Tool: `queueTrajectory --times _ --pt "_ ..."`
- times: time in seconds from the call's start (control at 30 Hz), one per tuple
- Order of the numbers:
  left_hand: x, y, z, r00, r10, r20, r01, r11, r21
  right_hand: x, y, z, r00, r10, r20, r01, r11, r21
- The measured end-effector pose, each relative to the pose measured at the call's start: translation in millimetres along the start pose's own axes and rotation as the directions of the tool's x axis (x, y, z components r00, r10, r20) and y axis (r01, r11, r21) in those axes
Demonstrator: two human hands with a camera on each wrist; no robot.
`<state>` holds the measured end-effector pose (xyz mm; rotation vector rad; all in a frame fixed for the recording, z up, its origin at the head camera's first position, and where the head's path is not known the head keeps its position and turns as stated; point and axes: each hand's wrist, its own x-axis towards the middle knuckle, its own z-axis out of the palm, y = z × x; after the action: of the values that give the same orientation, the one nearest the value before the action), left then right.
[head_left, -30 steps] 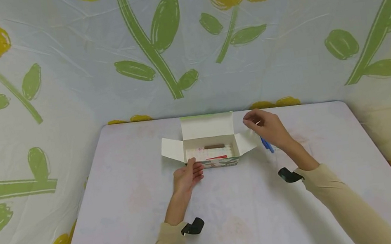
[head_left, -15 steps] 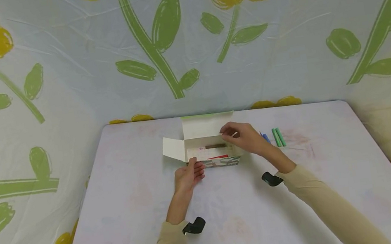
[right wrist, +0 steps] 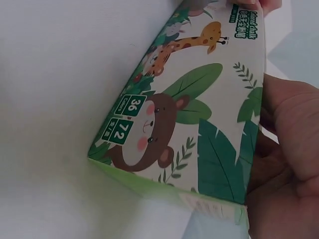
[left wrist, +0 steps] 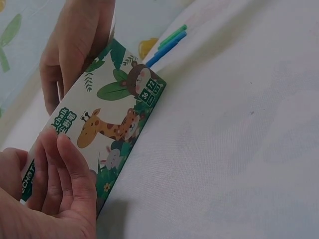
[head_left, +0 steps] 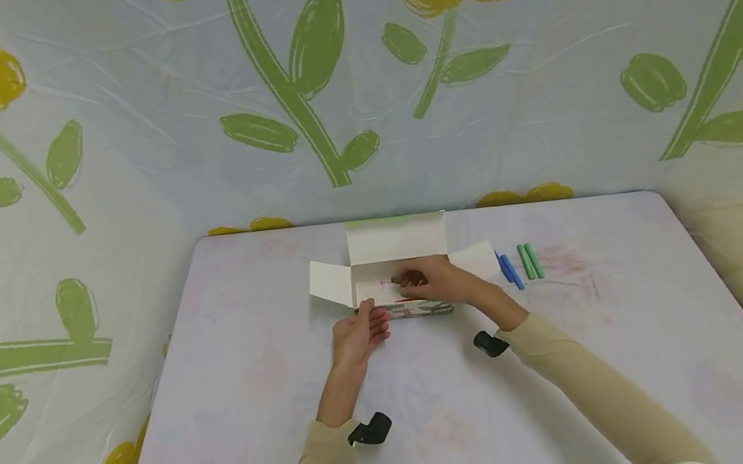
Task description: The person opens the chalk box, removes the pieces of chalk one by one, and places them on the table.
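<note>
A white chalk box (head_left: 421,308) with printed jungle animals stands open on the table, flaps spread. My left hand (head_left: 352,338) grips its near wall at the left, thumb over the rim and fingers along the printed front (left wrist: 94,134). Inside the box is my right hand (head_left: 438,278), fingers bent down around a brown chalk stick (head_left: 394,279), whose left end peeks out past the fingertips. In the right wrist view, the box wall hides the fingertips of that hand (right wrist: 294,134). Red shows low inside the box, beneath the right hand.
Right of the box, two blue chalk sticks (head_left: 511,272) and two green ones (head_left: 530,261) lie on the pale table (head_left: 239,409). The right flap (head_left: 475,258) sticks out toward them. A flowered cloth (head_left: 186,131) hangs behind the table's far edge.
My right hand has moved left from above the blue and green sticks, over the right flap and down into the box to the brown stick. My left hand stays on the wall.
</note>
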<state>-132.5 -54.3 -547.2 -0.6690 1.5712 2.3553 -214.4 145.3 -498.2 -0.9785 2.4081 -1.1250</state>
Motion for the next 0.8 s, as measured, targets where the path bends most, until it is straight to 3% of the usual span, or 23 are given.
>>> queueTrajectory --times 0.17,0.37,0.53,0.8 --pt "0.5 -0.9 0.7 1.0 0.001 -0.004 -0.001 1.0 -0.001 10.8 2.8 1.9 0.995 0.02 0.098 -0.014 0.998 -0.063" --pt "-0.4 -1.0 2.4 1.0 0.013 -0.009 -0.013 1.0 -0.011 21.3 3.7 1.5 0.97 0.13 0.205 -0.107 0.987 -0.118" --pt "-1.5 -0.3 3.2 1.0 0.017 -0.001 -0.017 1.0 -0.016 26.3 2.5 -1.7 0.946 0.202 0.253 -0.177 0.977 -0.119" --pt "-0.6 -0.4 2.8 1.0 0.015 -0.002 -0.015 0.999 -0.028 32.4 -1.6 -4.3 0.91 0.27 0.315 -0.209 0.954 -0.214"
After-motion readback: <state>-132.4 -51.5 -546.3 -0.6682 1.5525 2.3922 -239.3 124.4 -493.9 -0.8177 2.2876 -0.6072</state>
